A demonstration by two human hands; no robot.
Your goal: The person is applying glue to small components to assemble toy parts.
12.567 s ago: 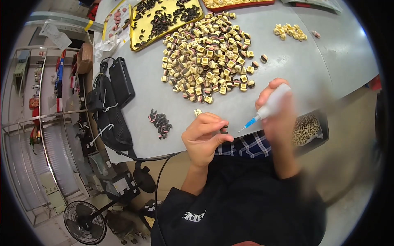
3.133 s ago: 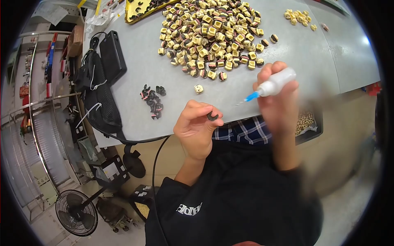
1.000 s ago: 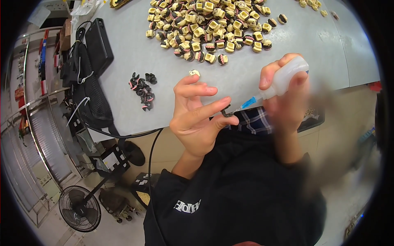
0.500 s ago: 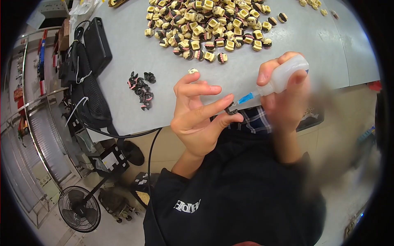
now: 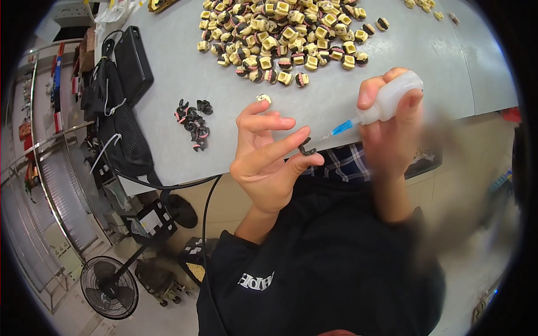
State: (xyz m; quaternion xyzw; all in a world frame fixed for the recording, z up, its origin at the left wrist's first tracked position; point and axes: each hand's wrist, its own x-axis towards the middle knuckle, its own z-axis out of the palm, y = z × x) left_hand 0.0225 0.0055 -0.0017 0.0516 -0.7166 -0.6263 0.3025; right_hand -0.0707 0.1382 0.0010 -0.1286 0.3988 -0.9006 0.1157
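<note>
Between the index finger and thumb of my left hand [image 5: 269,159] is a small curved black part [image 5: 306,147]. My right hand [image 5: 392,123] grips a translucent white squeeze bottle [image 5: 395,96], tilted so its blue needle tip [image 5: 342,128] points down-left at the black part. A small gap separates the needle's end from the part. One cream-coloured piece [image 5: 263,98] lies on the table just beyond my left hand's raised fingers. To the left, a little pile of similar black parts [image 5: 193,122] shows some pink.
A large heap of cream, black and pink pieces [image 5: 286,39] covers the far middle of the grey table [image 5: 168,157]. A black device [image 5: 133,64] and a mesh pouch [image 5: 120,134] with cables lie at its left edge. A fan [image 5: 109,287] stands at lower left.
The needle tip has drawn back to the right, away from the black part. My left hand has shifted slightly left with the part still in its fingers.
</note>
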